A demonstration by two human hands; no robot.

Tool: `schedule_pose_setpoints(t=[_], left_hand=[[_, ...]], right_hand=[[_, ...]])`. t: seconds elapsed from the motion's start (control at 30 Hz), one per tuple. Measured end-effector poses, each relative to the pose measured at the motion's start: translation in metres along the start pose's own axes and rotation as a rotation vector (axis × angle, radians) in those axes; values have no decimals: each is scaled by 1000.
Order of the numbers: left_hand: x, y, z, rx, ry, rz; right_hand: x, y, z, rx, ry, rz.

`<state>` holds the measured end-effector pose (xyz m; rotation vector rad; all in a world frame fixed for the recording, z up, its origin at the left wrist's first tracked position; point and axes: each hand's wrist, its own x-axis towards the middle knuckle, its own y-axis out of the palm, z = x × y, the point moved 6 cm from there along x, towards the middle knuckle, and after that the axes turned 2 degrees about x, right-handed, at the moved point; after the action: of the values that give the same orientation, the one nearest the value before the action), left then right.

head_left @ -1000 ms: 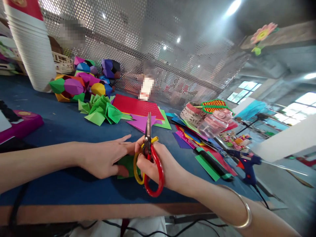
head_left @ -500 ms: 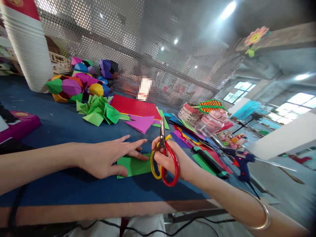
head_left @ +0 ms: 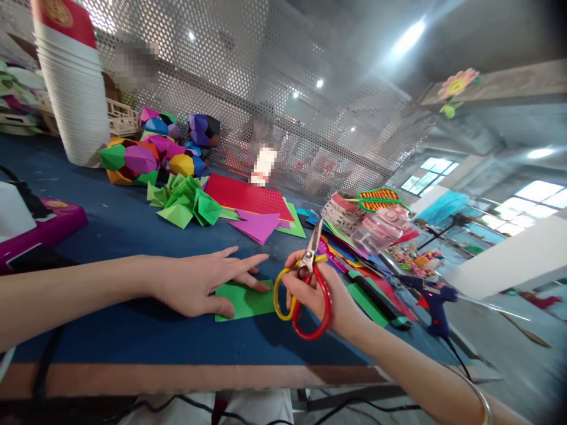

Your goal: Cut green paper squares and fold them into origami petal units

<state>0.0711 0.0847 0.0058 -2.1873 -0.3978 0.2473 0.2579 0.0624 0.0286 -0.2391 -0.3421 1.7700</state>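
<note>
A green paper rectangle (head_left: 248, 302) lies flat near the front of the blue table. My left hand (head_left: 208, 283) rests on it, fingers stretched out and spread, covering its left and upper part. Just to the right, my right hand (head_left: 316, 289) is closed around a pair of scissors (head_left: 309, 260) with one yellow and one red handle. Their blades point up and away from me, tilted to the right. Beyond my hands are a purple folded paper piece (head_left: 259, 226), a red sheet (head_left: 248, 198) and a pile of folded green paper (head_left: 186, 200).
At the left stand a tall stack of paper cups (head_left: 75, 94) and a purple device (head_left: 66, 221). Multicoloured paper balls (head_left: 137, 159) sit at the back. On the right are a black-and-green cutter (head_left: 376, 298), a blue glue gun (head_left: 436, 301) and a clear pink container (head_left: 383, 227).
My right hand has moved slightly right with the scissors, whose blades now lean more to the right. My left hand remains spread on the green paper. The view has shifted a little.
</note>
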Motion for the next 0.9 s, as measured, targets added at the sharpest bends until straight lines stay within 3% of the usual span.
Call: schedule_pose_setpoints(t=[0.13,0.3,0.53,0.7,0.8,0.9], left_hand=[[3,-2,1,-35,-27,39],[6,-1,3,3,-34,43],[7,1,9,115,22,-63],[8,1,9,145,39,-44],[8,2,9,149,51,-39],[9,1,7,118,73,-60]], right_hand=[[5,-5,-17,-19,3,-12],[0,-5,-19,8,70,-24],[2,34,-4,130,58,89],[7,74,0,222,51,167],[6,80,-2,224,61,156],[4,71,-5,192,85,130]])
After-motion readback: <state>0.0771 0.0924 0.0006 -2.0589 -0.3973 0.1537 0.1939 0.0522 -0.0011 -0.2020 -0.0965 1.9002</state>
